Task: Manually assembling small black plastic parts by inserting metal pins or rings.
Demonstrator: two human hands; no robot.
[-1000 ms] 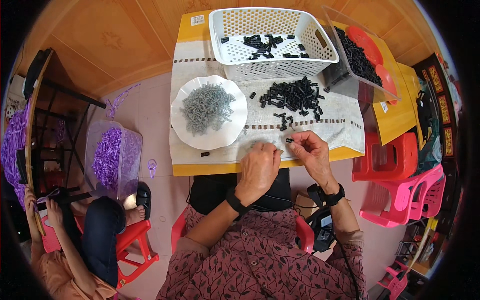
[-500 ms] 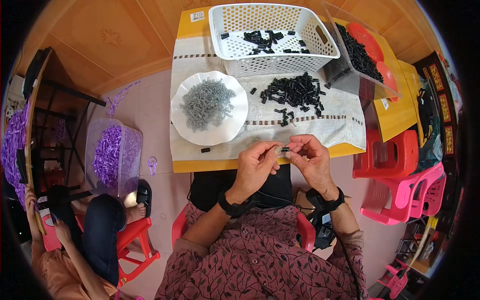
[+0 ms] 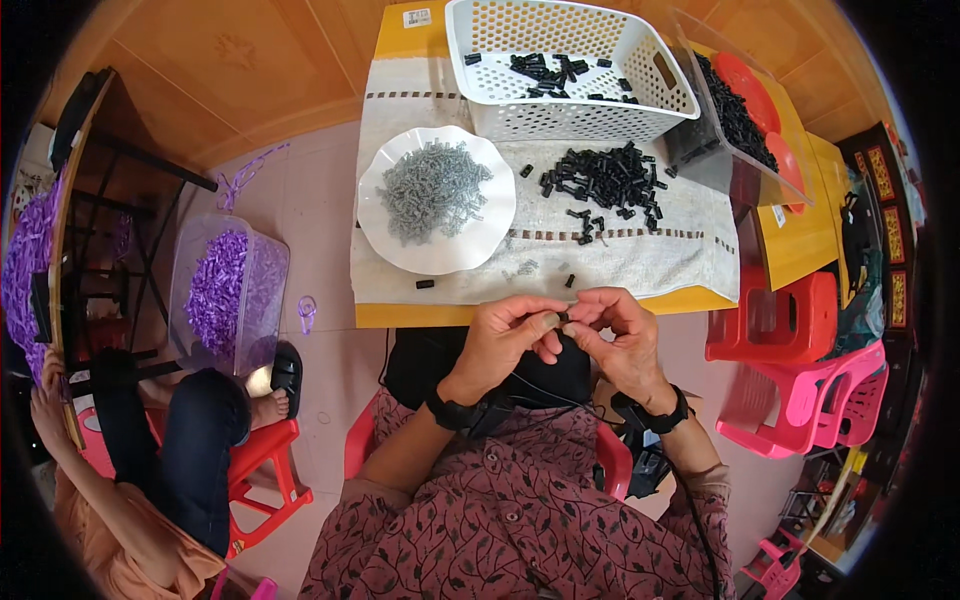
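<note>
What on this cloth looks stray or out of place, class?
One black cylindrical piece lies alone on the near side of the white scalloped plate, away from the black heap. Some clear pieces also look strayed, lying outside the plate.

Head camera: wide fisheye, head-worn, facing steeply down.
View taken from the left unit of a side-by-side pair, upright and unmirrored, set above the patterned shirt (image 3: 450,530) at the lower edge. Left hand (image 3: 500,345) and right hand (image 3: 622,348) register near centre, close in; the table (image 3: 410,317) extends beyond them, the panelled wall (image 3: 230,80) bounds the top. Straight edges bow toward the dark rounded rim.
</note>
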